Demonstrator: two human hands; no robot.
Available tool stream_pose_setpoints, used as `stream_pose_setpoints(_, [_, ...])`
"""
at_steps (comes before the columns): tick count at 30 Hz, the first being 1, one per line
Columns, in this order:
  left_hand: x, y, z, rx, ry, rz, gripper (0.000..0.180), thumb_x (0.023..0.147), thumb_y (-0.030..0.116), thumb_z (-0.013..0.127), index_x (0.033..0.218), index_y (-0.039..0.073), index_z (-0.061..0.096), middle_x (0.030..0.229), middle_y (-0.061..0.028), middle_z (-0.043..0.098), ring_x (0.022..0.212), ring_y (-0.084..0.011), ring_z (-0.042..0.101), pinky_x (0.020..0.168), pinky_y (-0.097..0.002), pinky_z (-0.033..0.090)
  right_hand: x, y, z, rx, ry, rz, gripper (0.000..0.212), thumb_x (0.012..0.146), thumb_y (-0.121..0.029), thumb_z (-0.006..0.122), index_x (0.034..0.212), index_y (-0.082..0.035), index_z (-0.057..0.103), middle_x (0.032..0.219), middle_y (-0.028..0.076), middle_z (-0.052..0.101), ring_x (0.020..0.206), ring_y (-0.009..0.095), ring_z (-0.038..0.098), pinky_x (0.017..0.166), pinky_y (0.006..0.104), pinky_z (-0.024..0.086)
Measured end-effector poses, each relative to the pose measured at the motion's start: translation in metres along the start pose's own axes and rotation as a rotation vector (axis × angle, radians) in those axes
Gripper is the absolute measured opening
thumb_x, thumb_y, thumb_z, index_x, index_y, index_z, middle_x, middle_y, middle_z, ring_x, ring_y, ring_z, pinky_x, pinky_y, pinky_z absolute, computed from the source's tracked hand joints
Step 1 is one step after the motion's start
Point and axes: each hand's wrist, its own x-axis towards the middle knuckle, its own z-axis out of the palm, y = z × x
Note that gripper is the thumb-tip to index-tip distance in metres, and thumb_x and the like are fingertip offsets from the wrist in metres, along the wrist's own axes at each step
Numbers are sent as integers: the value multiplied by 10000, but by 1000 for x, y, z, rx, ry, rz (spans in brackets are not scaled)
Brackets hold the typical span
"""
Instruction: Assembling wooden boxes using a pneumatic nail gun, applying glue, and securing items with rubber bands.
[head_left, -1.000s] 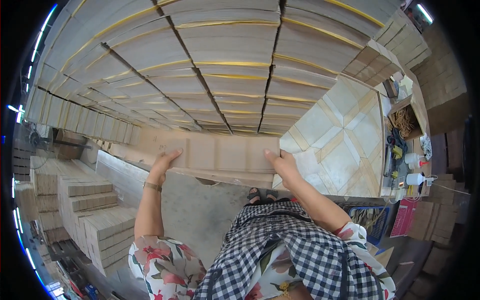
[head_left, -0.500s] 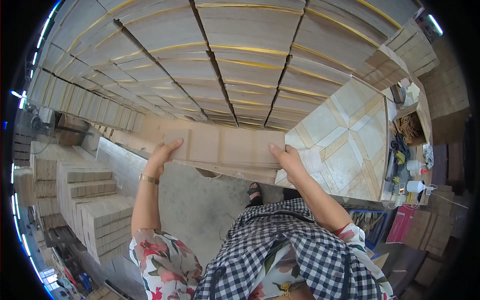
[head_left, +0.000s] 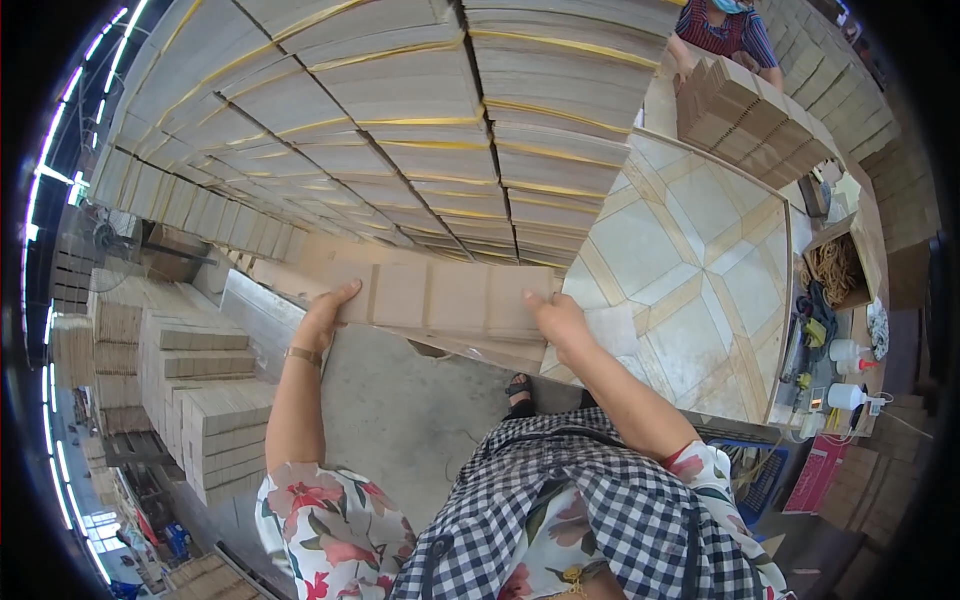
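A long, flat light-brown board [head_left: 457, 296], crossed by several shallow grooves, stretches between my two hands. My left hand [head_left: 324, 316] grips its left end, thumb on top and fingers under the near edge. At the other end my right hand [head_left: 560, 322] is closed on the board's corner, also with the thumb on the upper face. Whether it is one board or a thin stack, I cannot tell. Beneath and beyond the board runs a light-brown surface [head_left: 345, 250]. Right of my right hand, a whitish sheet [head_left: 612, 330] lies on a tile-patterned tabletop [head_left: 690, 270].
Tall stacks of grey boards with yellow strips [head_left: 400, 130] rise in front. At far right, a co-worker [head_left: 722, 32] stands behind grooved brown blocks [head_left: 745, 115]. White bottles [head_left: 846, 397] and a box of brown bands [head_left: 835, 262] line the table's right side. Board stacks [head_left: 215, 420] stand left.
The view has turned to the right, and a co-worker now shows at the upper right. Both hands keep their grip on the board, which has shifted only slightly.
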Motion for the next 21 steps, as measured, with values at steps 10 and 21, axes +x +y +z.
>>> stream_pose_setpoints(10, [-23,12,15,-116,-79,84,535,793,369,673,1177,15,554,1123,-104,601,1011,-210,561,878,-327,411,-10,8,-9,59,17,26,485,883,-293,592,1147,108,529,1087,192,610,995,236,572,858,328,438])
stream_pose_setpoints(21, [-150,25,167,-169,-284,269,481,839,217,667,1196,-39,473,1107,-101,574,995,-159,529,843,-284,434,-74,83,-191,382,262,-14,497,871,-392,611,1115,40,585,1030,98,633,934,157,568,846,294,429])
